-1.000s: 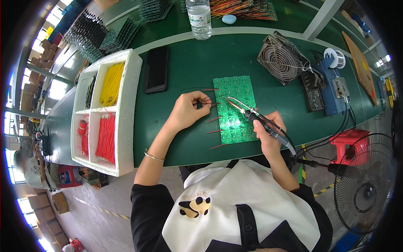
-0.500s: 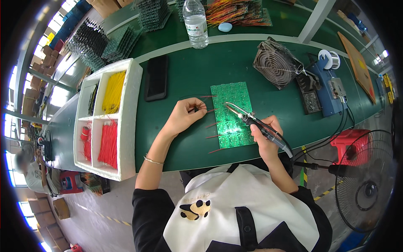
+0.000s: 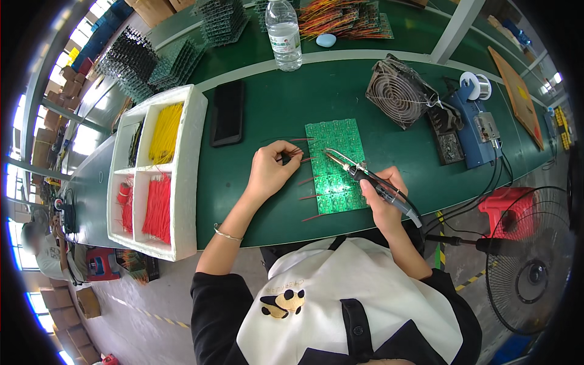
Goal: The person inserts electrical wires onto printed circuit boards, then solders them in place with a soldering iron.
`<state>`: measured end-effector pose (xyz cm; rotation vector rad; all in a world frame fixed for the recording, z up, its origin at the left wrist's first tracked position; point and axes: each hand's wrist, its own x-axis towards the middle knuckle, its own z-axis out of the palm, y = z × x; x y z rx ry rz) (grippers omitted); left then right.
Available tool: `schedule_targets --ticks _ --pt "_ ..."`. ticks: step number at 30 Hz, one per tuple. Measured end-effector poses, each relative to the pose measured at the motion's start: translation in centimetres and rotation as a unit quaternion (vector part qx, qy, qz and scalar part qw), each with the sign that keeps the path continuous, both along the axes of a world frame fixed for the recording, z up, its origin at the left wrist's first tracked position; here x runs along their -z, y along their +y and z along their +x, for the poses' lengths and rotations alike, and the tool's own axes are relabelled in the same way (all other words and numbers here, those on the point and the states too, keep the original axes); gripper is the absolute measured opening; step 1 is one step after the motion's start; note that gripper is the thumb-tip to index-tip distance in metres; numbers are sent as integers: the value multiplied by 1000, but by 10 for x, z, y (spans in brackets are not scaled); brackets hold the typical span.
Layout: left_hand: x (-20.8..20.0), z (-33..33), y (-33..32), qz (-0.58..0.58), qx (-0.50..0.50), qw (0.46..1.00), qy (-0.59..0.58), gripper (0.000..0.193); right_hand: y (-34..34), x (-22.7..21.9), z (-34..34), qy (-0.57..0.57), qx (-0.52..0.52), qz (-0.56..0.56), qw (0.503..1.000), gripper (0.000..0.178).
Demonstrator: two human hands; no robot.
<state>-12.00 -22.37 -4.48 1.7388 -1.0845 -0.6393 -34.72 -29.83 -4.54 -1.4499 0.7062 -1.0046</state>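
A green circuit board panel [image 3: 344, 179] lies flat on the green table in front of me. Several short red wires [image 3: 309, 198] stick out from its left edge. Beside that edge, my left hand [image 3: 275, 169] is closed in a pinch on thin wires [image 3: 286, 158], dark ones among them; their exact number is hidden by the fingers. My right hand [image 3: 384, 193] grips a soldering iron [image 3: 380, 190] with a thin feed tube along it. The iron's tip is over the upper left part of the board, close to the wire ends; contact is hard to make out.
A white foam tray [image 3: 188, 182] with yellow, red and black wires stands left. Behind are a black phone [image 3: 227, 114] and a water bottle [image 3: 284, 38]. To the right sit a small fan [image 3: 398, 94] and a blue solder feeder [image 3: 477, 131]. A person [image 3: 52, 252] sits far left.
My left hand has shifted slightly right, closer to the board's edge. My right hand and the soldering iron have moved slightly left.
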Motion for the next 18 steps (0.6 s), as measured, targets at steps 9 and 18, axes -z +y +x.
schedule_targets --ticks 9,18 --pt "-1 -1 -1 -8 4 999 -36 9 -2 -3 2 30 -6 -28 999 22" --pt "-1 1 0 -12 8 999 -31 9 -1 -3 3 43 -11 -47 998 21"
